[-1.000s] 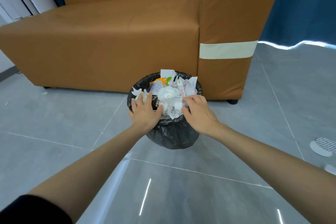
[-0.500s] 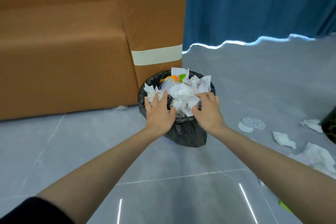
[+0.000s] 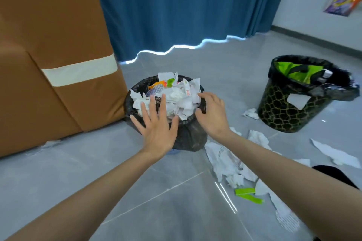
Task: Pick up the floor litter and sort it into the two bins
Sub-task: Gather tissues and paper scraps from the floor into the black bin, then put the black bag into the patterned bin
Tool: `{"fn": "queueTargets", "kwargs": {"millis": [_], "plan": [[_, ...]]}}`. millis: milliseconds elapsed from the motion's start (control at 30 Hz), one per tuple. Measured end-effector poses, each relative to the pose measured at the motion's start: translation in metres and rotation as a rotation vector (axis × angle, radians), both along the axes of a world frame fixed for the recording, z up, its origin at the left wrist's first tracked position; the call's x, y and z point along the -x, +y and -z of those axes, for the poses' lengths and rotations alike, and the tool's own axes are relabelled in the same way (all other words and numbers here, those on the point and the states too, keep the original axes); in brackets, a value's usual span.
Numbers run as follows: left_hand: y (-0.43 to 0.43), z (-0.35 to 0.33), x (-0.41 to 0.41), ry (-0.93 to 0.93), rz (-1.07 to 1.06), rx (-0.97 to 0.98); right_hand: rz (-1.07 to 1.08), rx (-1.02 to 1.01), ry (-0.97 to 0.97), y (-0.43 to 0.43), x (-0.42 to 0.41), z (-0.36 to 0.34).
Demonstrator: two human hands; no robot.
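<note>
A black-lined bin [image 3: 188, 135] stands by the sofa, heaped with white paper scraps [image 3: 176, 96]. My left hand [image 3: 156, 129] hovers over its near rim with fingers spread, holding nothing. At the bin's right rim is my right hand [image 3: 212, 115], fingers curled and apart, empty as well. A second bin [image 3: 288, 111], black with a gold net pattern, stands to the right and holds green wrappers [image 3: 293, 70]. Crumpled white paper [image 3: 227, 160] and a green wrapper [image 3: 247, 193] lie on the floor between the bins.
A brown sofa [image 3: 49, 64] with a cream tape strip fills the left. Blue curtains [image 3: 186, 6] hang behind. More white scraps [image 3: 333, 152] lie on the grey tiles at right, and a perforated white piece [image 3: 288, 221] near my right arm.
The view has swung right, bringing the second bin and the floor litter into sight. Both hands have lifted off the heaped paper, and the left hand's fingers have spread.
</note>
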State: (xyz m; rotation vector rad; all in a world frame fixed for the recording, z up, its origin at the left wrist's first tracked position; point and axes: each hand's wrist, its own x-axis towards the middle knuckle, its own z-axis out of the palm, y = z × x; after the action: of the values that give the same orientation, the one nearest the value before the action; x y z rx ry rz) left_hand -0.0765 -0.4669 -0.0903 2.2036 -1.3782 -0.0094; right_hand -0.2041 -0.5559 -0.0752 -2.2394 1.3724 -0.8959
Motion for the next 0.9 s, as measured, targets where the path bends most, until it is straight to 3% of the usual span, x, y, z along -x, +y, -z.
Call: {"fn": "queueTargets", "kwargs": {"millis": [200,300,467,700,800,900], "plan": [[-0.010,-0.012,0.026,-0.173,0.238,0.207,0.129,-0.051,-0.012,0.003,0.060,0.008],[-0.018,-0.014,0.050,-0.155,0.404,0.228,0.207,-0.139,0.043,0.009,0.098,0.022],[-0.030,-0.001,0.103,-0.110,0.646,0.140,0.338,-0.280,0.170,0.035,0.174,0.042],[-0.034,0.030,0.171,0.049,0.827,-0.042,0.669,-0.350,0.272,0.080,0.255,0.065],[-0.032,0.044,0.184,0.059,0.896,-0.100,0.658,-0.574,0.272,0.093,0.279,0.087],[-0.034,0.057,0.187,0.066,0.907,-0.159,0.584,-0.760,0.391,0.101,0.288,0.104]]}}
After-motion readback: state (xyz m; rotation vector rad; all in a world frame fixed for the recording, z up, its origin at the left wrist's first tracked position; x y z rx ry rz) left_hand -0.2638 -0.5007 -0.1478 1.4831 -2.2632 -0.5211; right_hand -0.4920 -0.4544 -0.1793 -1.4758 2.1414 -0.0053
